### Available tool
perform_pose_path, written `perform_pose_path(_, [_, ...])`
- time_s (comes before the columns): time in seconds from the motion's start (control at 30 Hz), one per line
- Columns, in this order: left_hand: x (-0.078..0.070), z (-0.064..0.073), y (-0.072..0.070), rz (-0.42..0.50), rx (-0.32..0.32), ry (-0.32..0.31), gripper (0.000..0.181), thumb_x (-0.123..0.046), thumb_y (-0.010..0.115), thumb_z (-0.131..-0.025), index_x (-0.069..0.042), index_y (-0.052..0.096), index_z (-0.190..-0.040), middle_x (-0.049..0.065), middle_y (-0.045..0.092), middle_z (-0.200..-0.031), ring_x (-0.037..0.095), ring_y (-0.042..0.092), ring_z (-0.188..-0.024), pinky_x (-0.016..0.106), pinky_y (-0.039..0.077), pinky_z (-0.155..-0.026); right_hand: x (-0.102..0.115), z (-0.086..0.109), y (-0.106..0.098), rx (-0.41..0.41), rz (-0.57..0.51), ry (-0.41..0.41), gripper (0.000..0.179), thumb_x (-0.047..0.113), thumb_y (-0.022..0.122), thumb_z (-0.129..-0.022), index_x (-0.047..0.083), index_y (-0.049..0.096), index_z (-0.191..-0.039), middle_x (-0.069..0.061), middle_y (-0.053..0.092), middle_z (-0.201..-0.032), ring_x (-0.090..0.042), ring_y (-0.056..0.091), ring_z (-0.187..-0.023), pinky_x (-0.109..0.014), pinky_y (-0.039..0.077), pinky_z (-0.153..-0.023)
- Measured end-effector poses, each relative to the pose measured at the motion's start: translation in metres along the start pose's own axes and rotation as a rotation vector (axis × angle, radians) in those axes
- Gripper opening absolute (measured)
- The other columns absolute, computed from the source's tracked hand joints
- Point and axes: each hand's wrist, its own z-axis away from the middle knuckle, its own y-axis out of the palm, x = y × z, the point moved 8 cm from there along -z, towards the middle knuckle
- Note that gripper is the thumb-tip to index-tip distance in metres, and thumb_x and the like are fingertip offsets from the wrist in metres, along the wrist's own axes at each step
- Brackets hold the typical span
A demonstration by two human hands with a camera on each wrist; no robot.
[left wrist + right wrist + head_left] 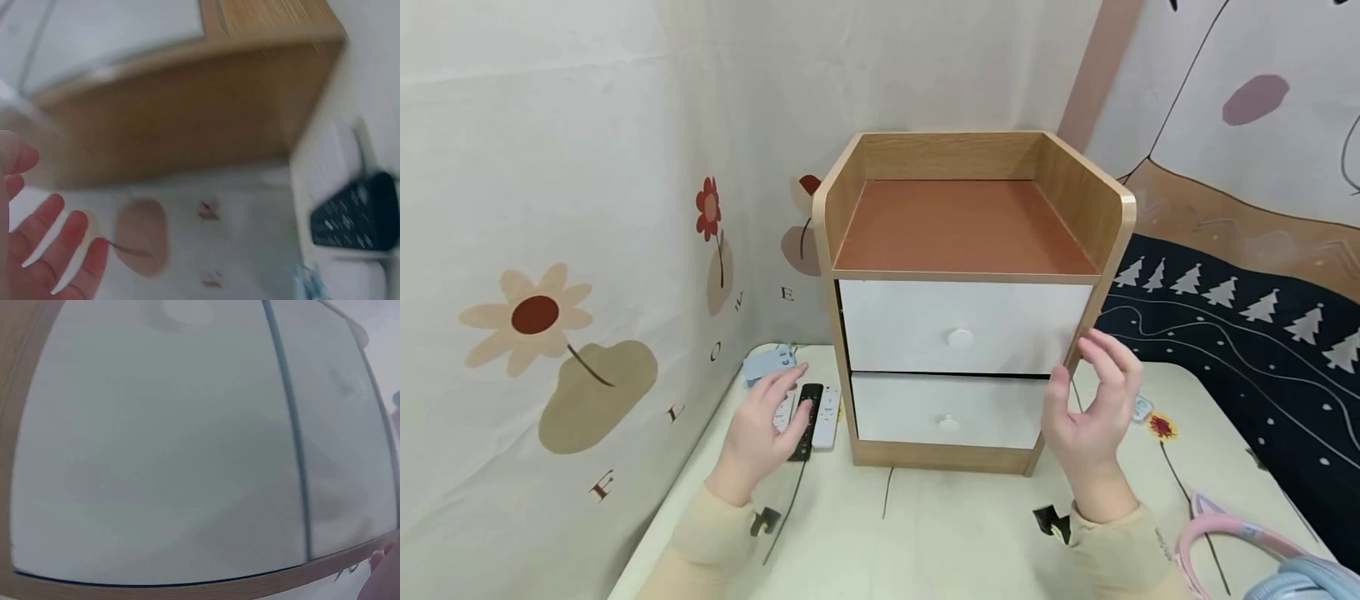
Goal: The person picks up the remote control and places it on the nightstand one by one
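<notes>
A small wooden cabinet (977, 454) with two white drawers stands upright before me, its top an open brown shelf. The upper drawer (902, 325) and lower drawer (895, 408) each carry a round white knob. My left hand (763, 437) hovers left of the cabinet, fingers spread loosely and holding nothing. In the left wrist view its fingers (69, 244) are apart from the blurred cabinet side (187, 119). My right hand (1097, 408) is raised by the cabinet's right front edge, fingers loosely bent; whether it touches the wood I cannot tell. Drawer fronts (162, 456) fill the right wrist view.
Behind my left hand lie a black remote control (808, 417), a white remote control (827, 417) and a light-blue object (767, 365). A pink headband (1225, 525) lies at the right front on the pale tabletop (940, 533). Printed cloth hangs behind and left.
</notes>
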Motion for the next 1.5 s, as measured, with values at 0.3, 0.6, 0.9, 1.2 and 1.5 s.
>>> perform_pose_path(0.3, [0.063, 0.047, 0.018, -0.069, 0.138, -0.313, 0.058, -0.012, 0.076, -0.098, -0.01, 0.062, -0.154, 0.018, 0.074, -0.135, 0.039, 0.072, -0.115, 0.06, 0.057, -0.098, -0.041, 0.035, -0.002, 0.047, -0.034, 0.331, 0.049, -0.003, 0.056, -0.098, -0.014, 0.054, -0.145, -0.018, 0.058, -0.147, -0.007, 0.059, -0.128, -0.021, 0.048, -0.109])
perform_pose_path(0.6, [0.089, 0.079, 0.034, -0.071, 0.167, -0.436, 0.053, -0.013, 0.073, -0.1, -0.011, 0.063, -0.153, 0.02, 0.07, -0.139, 0.043, 0.06, -0.129, 0.063, 0.047, -0.112, -0.058, 0.053, -0.007, 0.188, -0.017, 0.555, 0.053, 0.002, 0.055, -0.109, 0.003, 0.049, -0.162, 0.025, 0.05, -0.143, -0.004, 0.056, -0.125, -0.011, 0.046, -0.11])
perform_pose_path(0.9, [0.111, 0.09, 0.035, -0.11, 0.191, -0.576, 0.053, -0.016, 0.07, -0.101, -0.01, 0.062, -0.153, 0.028, 0.063, -0.147, 0.051, 0.051, -0.136, 0.069, 0.042, -0.114, -0.063, 0.056, -0.005, 0.215, 0.023, 0.552, 0.049, 0.007, 0.056, -0.112, 0.006, 0.053, -0.161, 0.026, 0.054, -0.136, 0.002, 0.058, -0.122, -0.007, 0.047, -0.102])
perform_pose_path(1.2, [0.125, 0.103, 0.04, -0.182, 0.362, -0.754, 0.062, -0.025, 0.065, -0.104, -0.004, 0.051, -0.161, 0.036, 0.05, -0.157, 0.06, 0.044, -0.144, 0.071, 0.037, -0.121, -0.067, 0.057, -0.003, 0.24, 0.036, 0.523, 0.05, 0.005, 0.057, -0.111, 0.004, 0.052, -0.161, 0.029, 0.05, -0.136, 0.003, 0.056, -0.125, -0.009, 0.046, -0.11])
perform_pose_path(1.5, [0.13, 0.112, 0.044, -0.229, 0.491, -0.832, 0.067, -0.028, 0.061, -0.105, -0.002, 0.045, -0.165, 0.041, 0.044, -0.16, 0.065, 0.047, -0.14, 0.073, 0.04, -0.117, -0.066, 0.055, -0.002, 0.247, 0.05, 0.549, 0.05, 0.003, 0.056, -0.112, 0.004, 0.052, -0.161, 0.03, 0.049, -0.134, 0.005, 0.055, -0.126, -0.007, 0.045, -0.11])
